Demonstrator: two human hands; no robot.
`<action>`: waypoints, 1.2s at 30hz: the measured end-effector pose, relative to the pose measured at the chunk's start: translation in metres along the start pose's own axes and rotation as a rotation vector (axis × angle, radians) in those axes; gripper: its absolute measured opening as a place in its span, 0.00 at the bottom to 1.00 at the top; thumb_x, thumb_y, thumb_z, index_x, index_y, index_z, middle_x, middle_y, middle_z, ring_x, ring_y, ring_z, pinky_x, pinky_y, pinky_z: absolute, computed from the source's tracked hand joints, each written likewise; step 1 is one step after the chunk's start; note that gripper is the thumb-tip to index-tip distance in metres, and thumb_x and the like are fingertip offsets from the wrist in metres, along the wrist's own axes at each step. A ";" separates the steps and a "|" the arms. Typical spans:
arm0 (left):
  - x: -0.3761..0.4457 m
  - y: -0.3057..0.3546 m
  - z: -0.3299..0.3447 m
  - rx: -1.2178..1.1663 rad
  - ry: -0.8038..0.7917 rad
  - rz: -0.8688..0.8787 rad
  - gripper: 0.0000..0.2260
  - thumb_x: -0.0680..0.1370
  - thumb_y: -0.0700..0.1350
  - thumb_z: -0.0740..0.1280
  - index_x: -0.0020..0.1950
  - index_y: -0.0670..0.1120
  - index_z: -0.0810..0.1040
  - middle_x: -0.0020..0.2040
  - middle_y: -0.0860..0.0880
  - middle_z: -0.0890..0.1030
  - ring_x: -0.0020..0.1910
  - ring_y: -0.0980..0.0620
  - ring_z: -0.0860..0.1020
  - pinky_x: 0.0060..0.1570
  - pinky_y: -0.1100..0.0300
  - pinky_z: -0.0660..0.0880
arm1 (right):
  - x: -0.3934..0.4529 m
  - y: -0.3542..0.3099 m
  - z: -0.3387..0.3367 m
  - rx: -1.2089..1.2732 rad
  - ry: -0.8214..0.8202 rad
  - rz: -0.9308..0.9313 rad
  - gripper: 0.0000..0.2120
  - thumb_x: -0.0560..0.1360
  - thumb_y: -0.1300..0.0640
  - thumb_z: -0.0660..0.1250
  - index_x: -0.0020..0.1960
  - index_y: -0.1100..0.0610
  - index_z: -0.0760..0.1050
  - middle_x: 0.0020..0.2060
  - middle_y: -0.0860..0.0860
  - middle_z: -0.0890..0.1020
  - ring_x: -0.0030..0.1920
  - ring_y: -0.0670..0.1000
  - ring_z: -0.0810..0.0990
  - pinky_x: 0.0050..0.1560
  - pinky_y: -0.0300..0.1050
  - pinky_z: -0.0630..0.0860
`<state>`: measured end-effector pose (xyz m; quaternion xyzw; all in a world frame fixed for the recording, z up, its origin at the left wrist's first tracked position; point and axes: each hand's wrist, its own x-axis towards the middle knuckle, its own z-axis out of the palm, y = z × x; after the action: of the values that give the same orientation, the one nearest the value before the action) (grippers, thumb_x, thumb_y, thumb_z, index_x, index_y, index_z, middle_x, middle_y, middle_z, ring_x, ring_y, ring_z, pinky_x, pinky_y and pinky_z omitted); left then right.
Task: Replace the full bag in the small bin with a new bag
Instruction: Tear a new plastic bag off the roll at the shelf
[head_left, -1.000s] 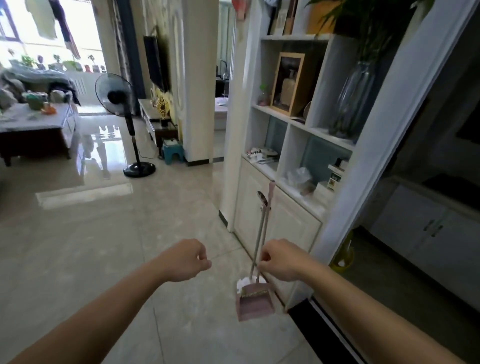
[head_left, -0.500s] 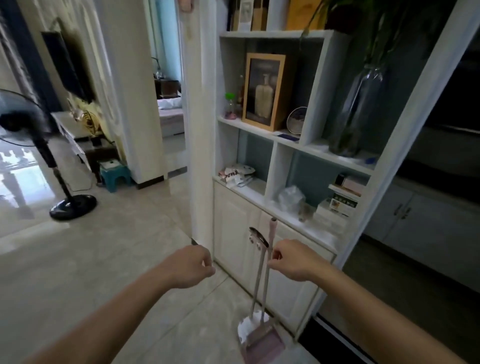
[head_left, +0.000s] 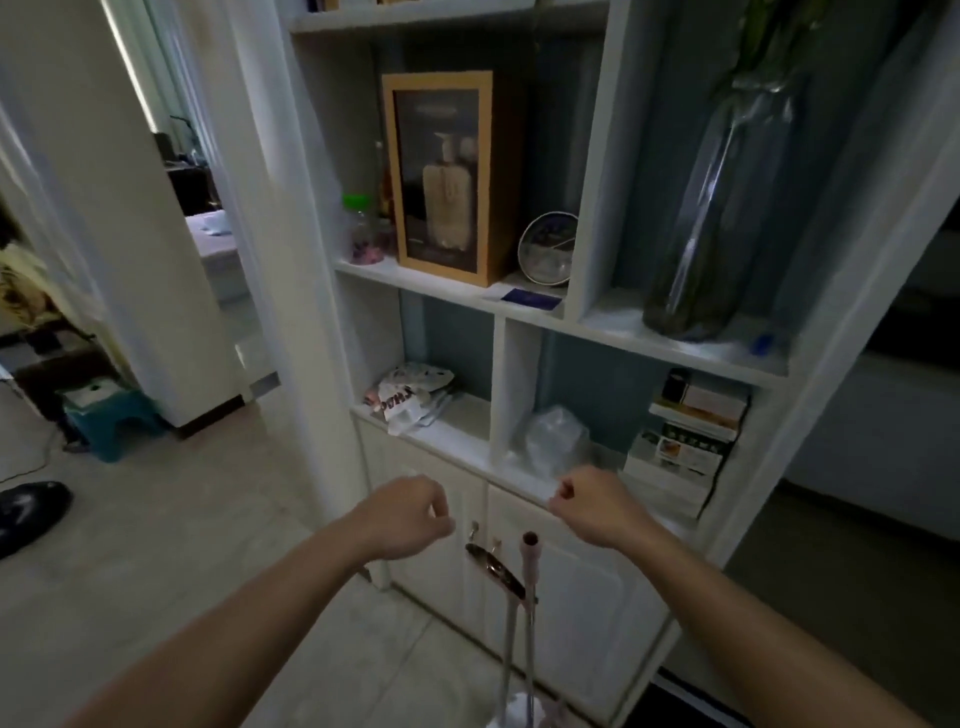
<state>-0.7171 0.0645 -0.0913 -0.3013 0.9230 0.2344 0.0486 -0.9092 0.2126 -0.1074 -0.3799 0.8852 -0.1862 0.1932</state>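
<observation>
Clear, crumpled plastic lies bunched in the lower right cubby of the white shelf unit (head_left: 524, 312): this clear plastic bundle (head_left: 553, 439) may be the supply of new bags, though that is a guess. The small bin and its full bag are not in view, so the task has hardly begun.

Both hands hang in front of the shelf ledge with loosely curled fingers and hold nothing. The right hand (head_left: 597, 506) is just below the bundle; the left hand (head_left: 408, 514) hovers beside it, over the white cabinet doors (head_left: 571, 587).

If a bag is wanted, the right hand should reach up and in over the ledge, pinch a single layer and draw it out slowly so the rest stays put.

The pink broom and dustpan handles (head_left: 524, 577) stand upright right under the hands and could be knocked over. A stack of flat boxes (head_left: 685, 441) sits just right of the bundle, a printed white bag (head_left: 410, 397) lies in the left cubby, and a tall glass vase (head_left: 727, 197) stands above.
</observation>
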 end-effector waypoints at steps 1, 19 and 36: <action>0.017 0.000 -0.003 0.003 -0.010 0.020 0.11 0.77 0.53 0.66 0.51 0.48 0.81 0.44 0.53 0.76 0.45 0.53 0.76 0.45 0.58 0.72 | 0.015 0.003 0.001 -0.009 -0.006 0.028 0.16 0.75 0.54 0.65 0.29 0.54 0.68 0.27 0.50 0.73 0.29 0.50 0.72 0.31 0.44 0.68; 0.244 -0.025 0.001 0.119 -0.344 0.285 0.15 0.77 0.56 0.64 0.59 0.50 0.79 0.60 0.49 0.77 0.57 0.48 0.76 0.56 0.54 0.74 | 0.200 0.060 0.053 -0.137 0.074 0.551 0.19 0.80 0.48 0.59 0.67 0.57 0.73 0.64 0.57 0.78 0.63 0.57 0.77 0.59 0.47 0.74; 0.285 -0.059 -0.010 0.081 -0.447 0.472 0.12 0.77 0.54 0.67 0.57 0.51 0.81 0.55 0.52 0.79 0.49 0.55 0.76 0.50 0.59 0.74 | 0.207 0.063 0.059 0.085 0.043 0.746 0.27 0.79 0.42 0.59 0.74 0.54 0.66 0.62 0.58 0.78 0.62 0.59 0.78 0.59 0.48 0.76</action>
<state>-0.9145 -0.1335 -0.1719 -0.0178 0.9423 0.2629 0.2063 -1.0507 0.0878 -0.2292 -0.0189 0.9581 -0.1474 0.2449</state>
